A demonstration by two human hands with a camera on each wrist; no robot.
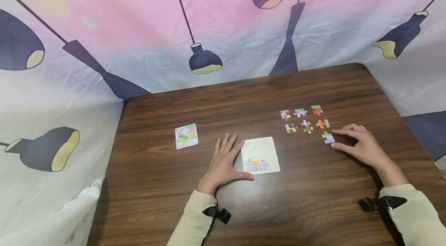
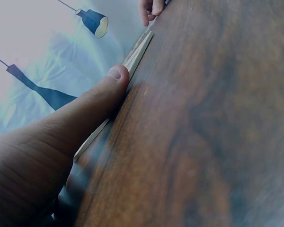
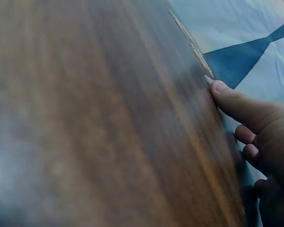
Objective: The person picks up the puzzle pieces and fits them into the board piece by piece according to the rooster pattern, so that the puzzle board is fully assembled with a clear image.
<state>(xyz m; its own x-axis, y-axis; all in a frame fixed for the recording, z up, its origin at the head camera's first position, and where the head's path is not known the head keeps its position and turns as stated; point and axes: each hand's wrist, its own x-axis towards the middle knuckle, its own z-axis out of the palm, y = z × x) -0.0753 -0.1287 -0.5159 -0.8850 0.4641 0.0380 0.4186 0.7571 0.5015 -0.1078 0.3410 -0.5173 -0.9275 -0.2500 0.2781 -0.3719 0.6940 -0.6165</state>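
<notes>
My left hand [image 1: 223,164] rests spread on the table beside a square, pale puzzle tray [image 1: 259,147]. Its thumb touches the tray's near edge, also seen in the left wrist view, where the thumb [image 2: 114,78] presses against the tray's side. Joined puzzle pieces [image 1: 257,165] lie along the bottom of the tray. With thumb and index finger, my right hand [image 1: 364,147] pinches a green and lilac puzzle piece [image 1: 328,138] at its right side. In the right wrist view, the thumb tip meets the edge of this piece [image 3: 208,80], low at the tabletop.
Several loose puzzle pieces [image 1: 307,126] lie in two rows beyond the held one. A small picture card [image 1: 186,136] of a colourful figure lies left of the left hand. The dark wooden table [image 1: 156,195] meets a lamp-patterned cloth [image 1: 150,52] behind it.
</notes>
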